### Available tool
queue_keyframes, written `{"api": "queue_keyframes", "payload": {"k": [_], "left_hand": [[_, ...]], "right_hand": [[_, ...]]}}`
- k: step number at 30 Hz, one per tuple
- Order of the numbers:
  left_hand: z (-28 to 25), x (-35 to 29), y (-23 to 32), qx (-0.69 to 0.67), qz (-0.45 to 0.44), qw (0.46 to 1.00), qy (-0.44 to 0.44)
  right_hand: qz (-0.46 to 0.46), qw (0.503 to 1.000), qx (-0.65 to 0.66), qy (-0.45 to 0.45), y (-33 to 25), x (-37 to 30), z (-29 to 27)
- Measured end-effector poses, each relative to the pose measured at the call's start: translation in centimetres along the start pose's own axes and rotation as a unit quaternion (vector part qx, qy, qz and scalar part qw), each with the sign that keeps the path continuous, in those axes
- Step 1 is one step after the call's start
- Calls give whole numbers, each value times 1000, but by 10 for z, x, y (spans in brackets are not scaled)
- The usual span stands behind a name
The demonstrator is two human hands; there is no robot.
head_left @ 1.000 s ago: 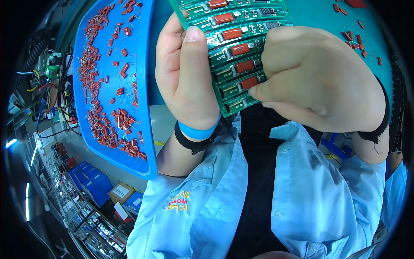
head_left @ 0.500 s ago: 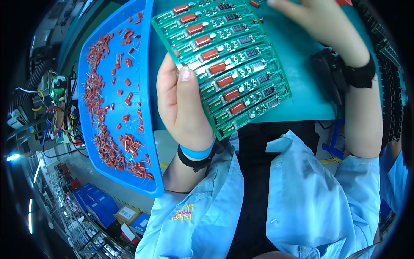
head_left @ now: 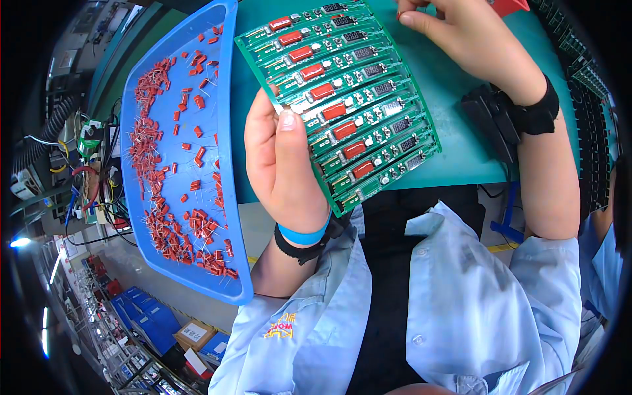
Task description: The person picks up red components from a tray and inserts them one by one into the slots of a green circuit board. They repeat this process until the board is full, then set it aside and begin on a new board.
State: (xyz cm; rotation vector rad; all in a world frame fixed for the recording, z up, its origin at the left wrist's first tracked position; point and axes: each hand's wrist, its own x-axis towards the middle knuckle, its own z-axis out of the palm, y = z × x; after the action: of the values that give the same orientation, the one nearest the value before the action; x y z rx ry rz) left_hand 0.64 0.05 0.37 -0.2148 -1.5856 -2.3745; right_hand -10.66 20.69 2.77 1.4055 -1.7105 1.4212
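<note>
My left hand [head_left: 280,151] grips the left edge of a green circuit board panel [head_left: 423,108], thumb on top and fingers underneath. The panel is tilted and made of several parallel strips. On most strips sits a red film capacitor [head_left: 343,130], in a slanting column, with a small dark digit display [head_left: 384,87] further right. Beyond the panel's upper right corner is my right hand [head_left: 461,39], its thumb and forefinger pinched together. A tiny bit of a red capacitor [head_left: 399,14] shows at those fingertips; the rest is hidden.
A blue tray [head_left: 238,197] with many loose, long-leaded red capacitors stands at the left. Under the panel lies a green mat [head_left: 454,158]. A black device [head_left: 490,122] is strapped at my right wrist. More boards [head_left: 586,59] stand along the right edge, and a red container [head_left: 507,6] is at the top.
My right hand has moved slightly left and nearer, and its fingers have closed on the small red capacitor. The panel has shifted a little in my left hand's hold.
</note>
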Motion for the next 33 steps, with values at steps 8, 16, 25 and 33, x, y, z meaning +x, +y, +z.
{"api": "queue_keyframes", "payload": {"k": [8, 16, 25, 33], "left_hand": [[0, 0, 0, -15, 7, 1000, -4], [0, 0, -1, -16, 4, 1000, -6], [-4, 2, -3, -35, 6, 999, -19], [-2, 2, -3, -25, 10, 1000, -13]], "right_hand": [[380, 885, -254, -96, -34, 16, 0], [319, 911, -224, -135, -33, 13, -2], [256, 926, -250, -117, -54, 28, 5], [300, 931, -188, -91, -51, 22, 3]]}}
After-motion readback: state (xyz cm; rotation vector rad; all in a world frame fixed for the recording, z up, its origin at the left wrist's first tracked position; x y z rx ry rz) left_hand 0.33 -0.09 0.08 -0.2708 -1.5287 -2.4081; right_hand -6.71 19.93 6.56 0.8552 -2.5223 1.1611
